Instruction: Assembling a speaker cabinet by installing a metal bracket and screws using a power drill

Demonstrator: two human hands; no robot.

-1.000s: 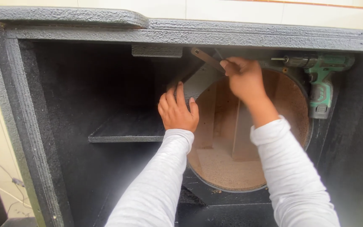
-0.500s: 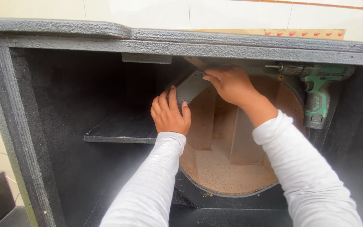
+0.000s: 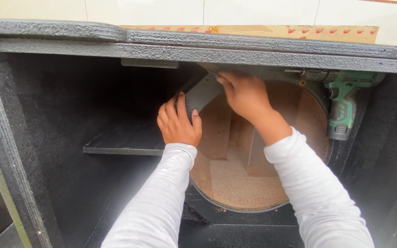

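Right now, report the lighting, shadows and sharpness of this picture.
Head view: daylight is even and sharp on the left hand, right hand and green drill; the black box is deep in shadow at its left interior, detail lost; no glare; the round opening is well lit.

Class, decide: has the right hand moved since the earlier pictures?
Yes. The right hand has shifted left, away from the green drill, along the grey strip.

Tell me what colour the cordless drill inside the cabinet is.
Green with dark grey or black parts; the cordless drill shows in the head view.
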